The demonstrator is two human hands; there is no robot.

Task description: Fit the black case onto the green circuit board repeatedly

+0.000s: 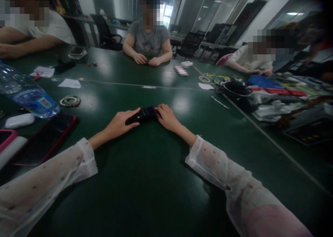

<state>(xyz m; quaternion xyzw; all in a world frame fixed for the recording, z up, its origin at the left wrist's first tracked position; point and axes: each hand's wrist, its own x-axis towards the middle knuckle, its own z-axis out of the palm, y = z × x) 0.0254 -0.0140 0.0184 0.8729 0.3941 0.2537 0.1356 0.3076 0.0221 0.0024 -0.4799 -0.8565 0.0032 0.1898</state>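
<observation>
Left hand [123, 122] has a black handheld device [142, 115] pinched lengthwise, fingers along the far side and thumb along the near side. The thing lies right between the two hands, low over the green tabletop [130, 188], small dark screen toward the right fingers. Right hand [168, 117] has its fingers bent over the other end, touching it, but honestly can't tell if they're gripping or just resting there.

Left of the left fingers there's a couple of beaded bracelets [70, 101], then a phone with a red edge [49, 140] and a plastic bottle [39, 98] (tilted in view, probably just the wide lens). Off to the right of the right fingers sits a wrench [220, 102], with a messy pile of cables [235, 88] past it. Straight beyond the fingers, someone in a gray shirt [148, 39] sits across the table, both hands on the surface.
</observation>
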